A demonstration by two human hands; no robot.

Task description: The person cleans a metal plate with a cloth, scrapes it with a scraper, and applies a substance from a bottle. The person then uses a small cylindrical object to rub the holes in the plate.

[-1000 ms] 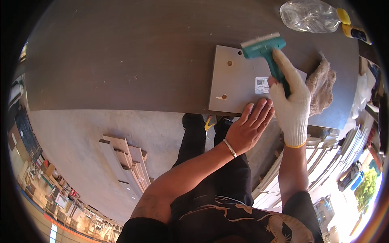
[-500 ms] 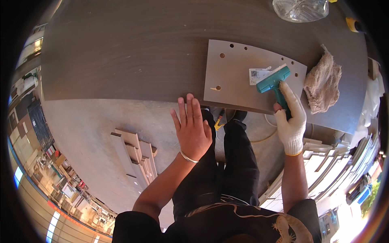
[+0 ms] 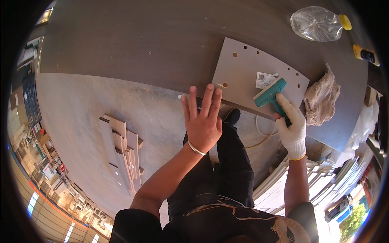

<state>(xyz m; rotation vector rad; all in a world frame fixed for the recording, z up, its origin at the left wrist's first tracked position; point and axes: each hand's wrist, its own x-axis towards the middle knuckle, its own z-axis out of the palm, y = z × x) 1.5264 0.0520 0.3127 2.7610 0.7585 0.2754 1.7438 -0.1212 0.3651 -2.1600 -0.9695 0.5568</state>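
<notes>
Gripping a teal scraper (image 3: pixel 269 94) in a white glove, the right hand (image 3: pixel 292 127) presses its blade by the sticker (image 3: pixel 265 79) on a grey drilled panel (image 3: pixel 247 69) lying on the tabletop (image 3: pixel 133 40). Bare left hand (image 3: pixel 202 121) hovers spread, empty, near the panel's front edge.

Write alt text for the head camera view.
A gloved right hand holds a teal scraper against a white label on a grey drilled panel lying on a dark worktable. The bare left hand hovers open at the panel's near edge.
</notes>
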